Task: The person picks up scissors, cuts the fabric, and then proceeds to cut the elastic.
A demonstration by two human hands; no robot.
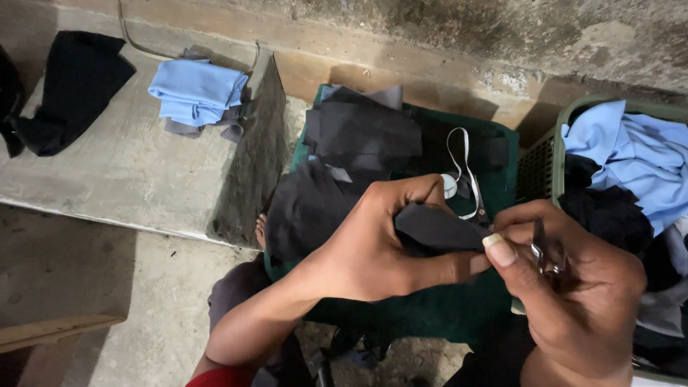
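Across the left of the view a concrete step [129,172] carries a black cloth [72,86] and a folded light blue cloth [197,89], well apart from each other. Below the wall a dark green mat [430,308] lies on the floor, heaped with dark grey fabric pieces [358,136] and a looped white tape [462,168]. At the right edge stands a green plastic basket [545,168] filled with light blue and black cloth (its far side runs out of view).

Over the mat, the left hand [373,244] comes in from the lower left with the forearm angled upward, fingers curled over the top of a small black fabric piece [437,228] and the thumb pressing beneath it, so the piece is pinched firmly. Facing it, the right hand [573,287] rises from the lower right, its thumb tip touching the near end of the same piece, while its other fingers are closed around small metal scissors [545,254] just beside the cloth.
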